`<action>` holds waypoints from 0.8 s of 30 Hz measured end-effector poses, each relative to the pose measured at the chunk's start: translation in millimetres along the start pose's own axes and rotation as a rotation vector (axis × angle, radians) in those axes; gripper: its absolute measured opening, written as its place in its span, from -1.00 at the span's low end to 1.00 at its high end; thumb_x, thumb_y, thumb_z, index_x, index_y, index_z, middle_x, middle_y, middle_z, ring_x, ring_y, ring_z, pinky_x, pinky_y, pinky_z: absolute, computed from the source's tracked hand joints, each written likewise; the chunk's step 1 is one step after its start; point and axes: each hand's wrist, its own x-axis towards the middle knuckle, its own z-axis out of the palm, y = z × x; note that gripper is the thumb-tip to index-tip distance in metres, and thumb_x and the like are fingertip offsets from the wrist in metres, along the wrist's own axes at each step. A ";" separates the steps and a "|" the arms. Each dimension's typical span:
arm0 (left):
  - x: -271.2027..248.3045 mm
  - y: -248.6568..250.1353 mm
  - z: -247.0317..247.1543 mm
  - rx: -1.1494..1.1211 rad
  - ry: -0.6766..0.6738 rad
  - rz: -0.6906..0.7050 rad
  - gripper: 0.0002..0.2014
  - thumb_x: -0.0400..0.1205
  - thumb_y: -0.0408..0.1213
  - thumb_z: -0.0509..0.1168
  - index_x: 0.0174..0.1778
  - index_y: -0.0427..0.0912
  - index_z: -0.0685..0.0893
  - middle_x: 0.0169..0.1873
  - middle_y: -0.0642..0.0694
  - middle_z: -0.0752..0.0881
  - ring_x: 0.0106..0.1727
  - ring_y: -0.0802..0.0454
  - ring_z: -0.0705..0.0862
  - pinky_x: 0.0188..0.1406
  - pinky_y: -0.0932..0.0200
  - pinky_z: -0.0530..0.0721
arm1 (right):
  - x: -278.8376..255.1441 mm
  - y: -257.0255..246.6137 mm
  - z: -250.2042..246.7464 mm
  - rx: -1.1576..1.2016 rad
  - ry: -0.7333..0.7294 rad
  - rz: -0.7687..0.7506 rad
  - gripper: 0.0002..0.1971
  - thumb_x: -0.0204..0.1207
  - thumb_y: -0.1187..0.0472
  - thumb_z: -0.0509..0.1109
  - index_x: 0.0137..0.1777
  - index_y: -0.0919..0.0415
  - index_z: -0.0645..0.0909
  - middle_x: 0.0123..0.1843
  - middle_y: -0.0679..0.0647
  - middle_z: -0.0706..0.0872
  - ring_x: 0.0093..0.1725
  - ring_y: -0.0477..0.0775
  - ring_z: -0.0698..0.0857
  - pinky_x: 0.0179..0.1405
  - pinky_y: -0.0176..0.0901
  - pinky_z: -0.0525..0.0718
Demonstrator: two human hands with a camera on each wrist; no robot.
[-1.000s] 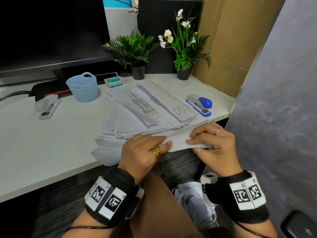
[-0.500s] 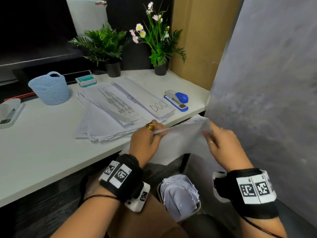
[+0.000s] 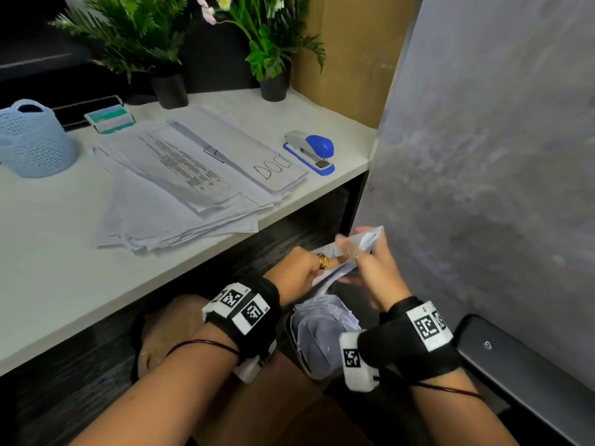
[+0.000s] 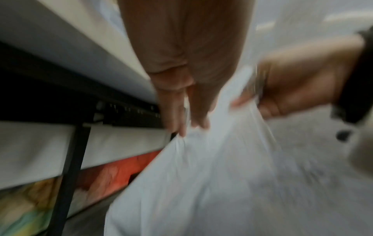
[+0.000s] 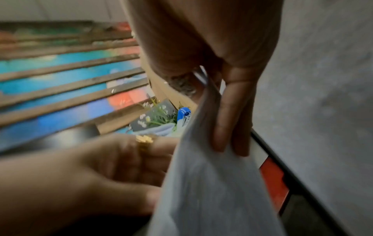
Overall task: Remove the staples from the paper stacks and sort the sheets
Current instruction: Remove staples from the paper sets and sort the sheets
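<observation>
Compared with half a second ago, both hands are lower and closer together, below the edge of the desk (image 3: pixel 80 284), and the sheet (image 3: pixel 370 241) that was spread wide between them is now crumpled into a small bundle. The left hand (image 3: pixel 306 268) pinches the paper with thumb and fingers, and the right hand (image 3: pixel 373 268) clasps the upper part of it with curled fingers (image 5: pixel 232 119). The bundle is held in the air just above a bin (image 3: pixel 322 336) full of crumpled paper that stands near the person's knee. The paper stacks (image 3: pixel 180 194) lie in the same place on the desk, between the light blue basket (image 3: pixel 32 140) and the blue stapler (image 3: pixel 310 152). The view has turned to the right, so the basket is cut off at the left edge and the two plants (image 3: pixel 135 37) are cut at the top. Both wrist views are blurred by motion. The left hand hides part of the sheet, and I cannot tell whether a staple is there.
</observation>
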 end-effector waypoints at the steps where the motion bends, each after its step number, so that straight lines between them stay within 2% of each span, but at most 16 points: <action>1: -1.9 4.9 -3.8 0.037 -0.045 -0.039 -0.62 0.61 -0.25 0.09 0.29 -0.07 0.66 -0.05 -0.28 0.75 -0.07 -0.20 0.72 -0.04 0.01 0.67 | 1.2 3.6 -3.1 -0.125 0.066 -0.064 -0.65 0.32 0.15 0.48 0.11 -0.04 0.54 0.03 0.12 0.69 0.03 0.15 0.72 0.01 0.01 0.72; 2: -3.8 7.3 -7.8 0.061 -0.080 -0.078 -0.65 0.66 -0.27 0.13 0.33 -0.13 0.62 0.05 -0.23 0.72 0.04 -0.17 0.69 0.05 0.05 0.63 | 2.3 5.5 -6.7 -0.263 0.124 -0.120 -0.65 0.36 0.34 0.40 0.12 0.00 0.58 -0.05 0.06 0.69 0.03 0.10 0.68 0.00 -0.21 0.63; 3: -6.9 9.7 -14.1 0.088 -0.050 -0.094 -0.65 0.66 -0.31 0.18 0.38 -0.12 0.58 0.13 -0.16 0.69 0.13 -0.14 0.66 0.12 0.10 0.59 | 2.9 6.8 -10.4 -0.417 0.162 -0.159 -0.60 0.41 0.45 0.33 0.18 0.06 0.62 -0.08 0.05 0.68 0.02 0.09 0.65 -0.08 -0.40 0.49; 4: -9.0 10.5 -21.5 0.128 0.056 -0.068 -0.63 0.65 -0.35 0.22 0.39 -0.11 0.59 0.17 -0.14 0.68 0.18 -0.11 0.64 0.15 0.09 0.60 | 2.0 6.7 -12.2 -0.582 0.172 -0.182 -0.58 0.45 0.50 0.27 0.23 0.12 0.63 -0.06 0.11 0.70 0.03 0.12 0.64 -0.16 -0.46 0.40; 5: -11.4 10.8 -29.9 0.169 0.238 0.002 -0.64 0.62 -0.39 0.26 0.34 -0.13 0.63 0.16 -0.13 0.70 0.18 -0.09 0.63 0.14 0.06 0.63 | 1.2 8.4 -13.4 -0.749 0.158 -0.185 -0.61 0.47 0.50 0.24 0.21 0.16 0.64 -0.03 0.18 0.73 0.05 0.19 0.65 -0.18 -0.41 0.37; 7: -10.4 8.3 -41.3 0.241 0.608 0.152 -0.69 0.52 -0.48 0.37 0.18 -0.20 0.73 0.10 -0.16 0.72 0.16 -0.10 0.57 -0.01 -0.01 0.70 | 4.1 14.3 -11.9 -1.041 0.124 -0.153 -0.75 0.48 0.46 0.19 0.00 0.23 0.65 -0.01 0.30 0.74 0.07 0.33 0.64 -0.20 -0.19 0.37; 8: -7.3 8.4 -45.4 0.320 0.713 0.180 -0.69 0.47 -0.46 0.41 0.14 -0.19 0.75 0.14 -0.17 0.70 0.20 -0.12 0.50 -0.01 -0.05 0.68 | 7.5 18.2 -10.7 -1.133 0.109 -0.117 -0.78 0.49 0.43 0.18 -0.04 0.28 0.65 0.00 0.32 0.73 0.07 0.35 0.64 -0.21 -0.15 0.38; 9: -2.3 6.3 -45.8 0.413 0.749 0.143 -0.67 0.46 -0.40 0.43 0.16 -0.14 0.74 0.24 -0.18 0.64 0.28 -0.14 0.42 0.09 -0.12 0.60 | 12.4 22.8 -9.4 -1.192 0.088 -0.061 -0.77 0.52 0.40 0.17 -0.01 0.32 0.66 0.03 0.32 0.72 0.08 0.34 0.65 -0.18 -0.10 0.43; 11: 8.0 1.9 -46.0 0.593 0.678 -0.051 -0.57 0.53 -0.15 0.37 0.36 0.01 0.61 0.53 -0.21 0.37 0.52 -0.27 0.20 0.44 -0.24 0.24 | 26.9 33.7 -7.8 -1.237 0.057 0.056 -0.73 0.60 0.32 0.14 0.10 0.37 0.65 0.11 0.32 0.71 0.15 0.33 0.66 -0.04 -0.04 0.56; 12: 11.9 -0.9 -43.8 0.634 0.602 -0.172 -0.49 0.59 -0.04 0.29 0.50 0.07 0.45 0.62 -0.23 0.17 0.60 -0.35 0.05 0.54 -0.30 0.01 | 35.1 40.1 -7.2 -1.245 0.052 0.101 -0.72 0.63 0.28 0.14 0.14 0.39 0.64 0.15 0.33 0.69 0.18 0.33 0.66 0.03 -0.02 0.58; 13: 15.1 -3.5 -41.1 0.648 0.540 -0.272 -0.42 0.63 0.04 0.20 0.59 0.11 0.27 0.65 -0.24 0.01 0.62 -0.40 -0.08 0.54 -0.33 -0.17 | 43.5 46.8 -6.6 -1.251 0.048 0.136 -0.70 0.65 0.26 0.13 0.16 0.40 0.63 0.18 0.34 0.68 0.20 0.33 0.65 0.07 -0.01 0.59; 14: 17.9 -6.3 -38.1 0.657 0.509 -0.334 -0.38 0.66 0.09 0.13 0.63 0.11 0.13 0.66 -0.24 -0.07 0.62 -0.41 -0.13 0.52 -0.34 -0.24 | 52.7 54.4 -6.7 -1.257 0.039 0.158 -0.69 0.67 0.25 0.13 0.17 0.41 0.63 0.20 0.34 0.68 0.22 0.34 0.65 0.10 0.00 0.59; 17: 23.1 -11.6 -33.3 0.628 0.488 -0.378 -0.36 0.69 0.09 0.06 0.66 0.04 0.01 0.66 -0.23 -0.02 0.63 -0.38 -0.07 0.56 -0.29 -0.06 | 74.3 73.6 -6.5 -1.296 0.012 0.199 -0.68 0.67 0.22 0.14 0.21 0.38 0.63 0.22 0.33 0.68 0.24 0.33 0.65 0.16 0.01 0.59; 19: 25.7 -13.4 -33.4 0.611 0.463 -0.396 -0.36 0.71 0.08 0.03 0.66 0.02 -0.04 0.65 -0.22 -0.01 0.63 -0.37 -0.08 0.55 -0.29 -0.03 | 86.7 87.2 -6.4 -1.296 -0.006 0.221 -0.67 0.66 0.21 0.14 0.21 0.38 0.63 0.21 0.34 0.69 0.24 0.33 0.65 0.17 0.02 0.59; 24: 28.0 -16.9 -29.5 0.639 0.507 -0.397 -0.33 0.66 0.10 0.11 0.66 0.03 0.04 0.64 -0.22 0.11 0.62 -0.37 0.04 0.53 -0.29 0.09 | 109.4 117.5 9.0 -1.242 -0.091 0.248 -0.64 0.67 0.14 0.13 0.21 0.36 0.64 0.22 0.34 0.68 0.24 0.34 0.65 0.16 0.00 0.59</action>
